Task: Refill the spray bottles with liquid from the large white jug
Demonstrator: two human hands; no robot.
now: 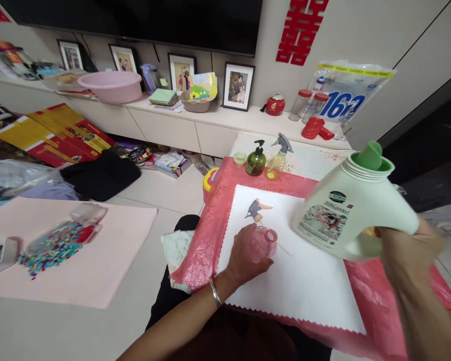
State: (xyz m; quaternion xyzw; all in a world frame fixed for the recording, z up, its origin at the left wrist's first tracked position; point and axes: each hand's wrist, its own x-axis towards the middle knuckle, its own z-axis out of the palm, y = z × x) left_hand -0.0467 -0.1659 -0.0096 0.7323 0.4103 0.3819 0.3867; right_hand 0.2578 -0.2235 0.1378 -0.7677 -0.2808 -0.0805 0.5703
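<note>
Two hands were full, and by our judgement the opening-up was done: the pink bottle [262,245] had a bare mouth and the pale green jug [346,200] showed its green spout [372,156]. No liquid showed between them, and the spray head [253,209] was not yet back on a bottle.

Our left hand [244,255], at the centre of the frame, was curled around the pink bottle, thumb on its near side, the mouth facing up. Our right hand [408,250], blurred at the right, was closed around the jug's handle; we held the jug near upright, and could not tell whether its base cleared the white mat [300,296].

Just beyond the left hand, the spray head lay on that mat, above a red plastic cover [206,250]. Farther up the frame we had a green pump bottle [256,163] beside a clear spray bottle [280,160]. Colourful beads [54,248] lay on a pink sheet [124,235] at the lower left.
</note>
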